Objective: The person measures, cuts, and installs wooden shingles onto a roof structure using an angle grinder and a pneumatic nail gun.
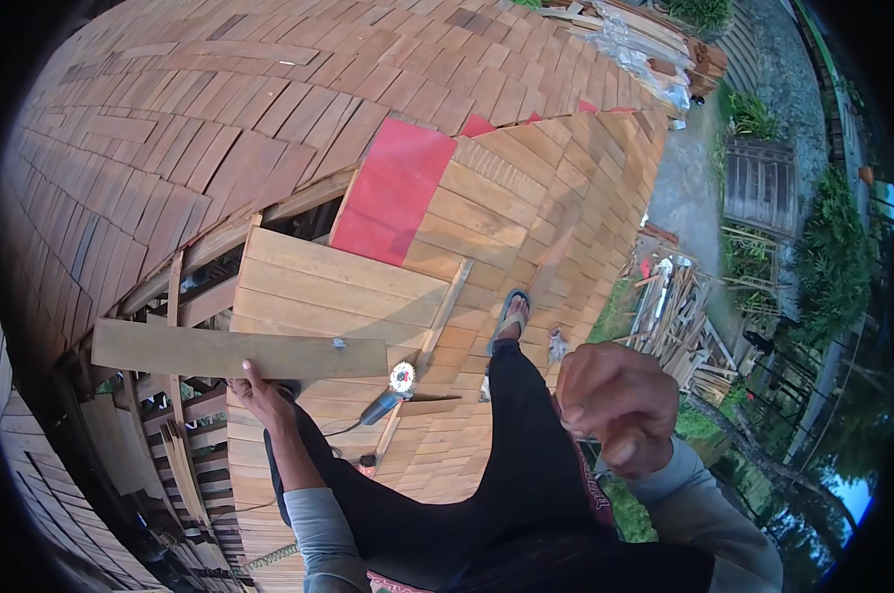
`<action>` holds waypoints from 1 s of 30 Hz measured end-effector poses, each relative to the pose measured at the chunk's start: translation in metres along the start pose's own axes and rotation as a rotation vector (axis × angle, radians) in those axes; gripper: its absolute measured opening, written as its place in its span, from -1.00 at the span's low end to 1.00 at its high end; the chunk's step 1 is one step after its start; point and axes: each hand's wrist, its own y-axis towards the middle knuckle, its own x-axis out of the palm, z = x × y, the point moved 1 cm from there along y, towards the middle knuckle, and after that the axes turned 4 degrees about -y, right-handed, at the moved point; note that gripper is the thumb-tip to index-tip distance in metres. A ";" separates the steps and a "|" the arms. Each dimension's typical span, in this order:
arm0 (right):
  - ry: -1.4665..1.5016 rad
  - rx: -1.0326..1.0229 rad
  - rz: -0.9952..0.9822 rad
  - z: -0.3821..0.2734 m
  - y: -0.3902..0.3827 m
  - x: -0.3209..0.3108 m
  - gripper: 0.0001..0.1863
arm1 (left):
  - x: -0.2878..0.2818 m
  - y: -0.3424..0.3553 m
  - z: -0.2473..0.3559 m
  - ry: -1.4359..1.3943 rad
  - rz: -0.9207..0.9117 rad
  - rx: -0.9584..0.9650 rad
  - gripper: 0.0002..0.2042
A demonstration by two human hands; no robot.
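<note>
My left hand (259, 397) grips the lower edge of a long, flat wooden board (210, 348), thumb on its face. The board lies crosswise over the roof frame's gap and the planked slope. A small pale mark or piece shows near its right end. My right hand (620, 407) is raised close to the camera at the right, fingers curled in; whatever may be inside them is hidden. An angle grinder (380, 405) with a toothed disc (402, 378) rests on the roof just below the board's right end, its cord trailing toward my leg.
Wooden shingles (269, 79) cover the far slope. A red sheet (393, 188) lies beside exposed planks. Open framing (175, 381) leaves gaps at the left. My sandalled foot (511, 318) stands on the planks (328, 287). Past the right roof edge, a scrap wood pile (669, 316) lies below.
</note>
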 end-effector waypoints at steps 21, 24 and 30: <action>-0.485 0.139 0.202 0.086 -0.057 -0.078 -0.84 | 0.091 -0.027 -0.114 -0.337 -0.276 -0.406 -0.94; -0.491 0.411 0.111 0.177 -0.097 -0.059 -0.82 | 0.109 0.016 -0.154 -0.389 -0.257 -0.434 -0.92; -0.356 0.713 0.101 0.410 -0.155 -0.031 -0.76 | 0.163 0.090 -0.242 -0.444 -0.197 -0.502 -0.84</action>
